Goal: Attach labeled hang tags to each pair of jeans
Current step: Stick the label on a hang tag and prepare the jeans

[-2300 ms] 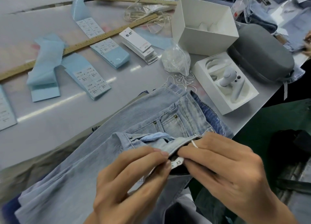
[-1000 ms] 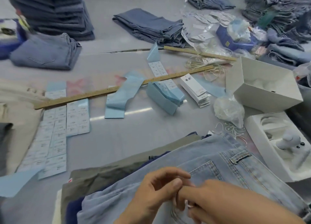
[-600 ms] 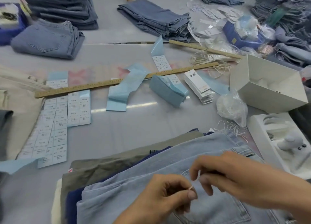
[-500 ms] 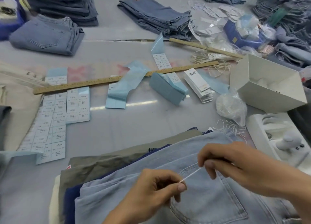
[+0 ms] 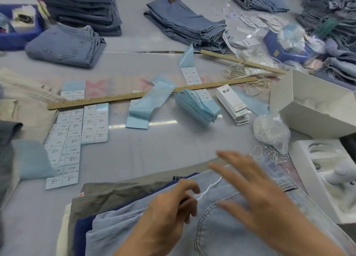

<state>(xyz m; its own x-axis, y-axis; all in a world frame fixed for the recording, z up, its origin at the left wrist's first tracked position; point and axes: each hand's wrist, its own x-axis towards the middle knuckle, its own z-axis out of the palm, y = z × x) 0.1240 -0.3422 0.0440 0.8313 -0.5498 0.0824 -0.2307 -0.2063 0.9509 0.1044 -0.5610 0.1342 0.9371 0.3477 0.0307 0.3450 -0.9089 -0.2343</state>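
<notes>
The jeans (image 5: 221, 227) lie on top of a stack of folded trousers at the near edge of the worktop (image 5: 154, 155), back pocket up and close to me, so the pair I am working on is right under my hands. My left hand (image 5: 169, 203) rests over the denim with its fingers (image 5: 187, 185) curled together on one end of a thin white string (image 5: 209, 188); the string runs up and to the right across the cloth. I judge that to be the tag loop, kept pinched so it does not slip away.

My right hand (image 5: 256, 190) is above the jeans, blurred, fingers (image 5: 227, 156) spread wide and holding nothing. It points toward the far right of the worktop, where the hang tags (image 5: 234, 104) sit in a white stack beside the ruler (image 5: 150, 95) and a bag (image 5: 271, 130) of loose strings. That looks to me like a reach for a tag.

Sheets of labels (image 5: 73, 138) lie flat to the left, well apart from the tags. No tag hangs on these jeans that I can see.
</notes>
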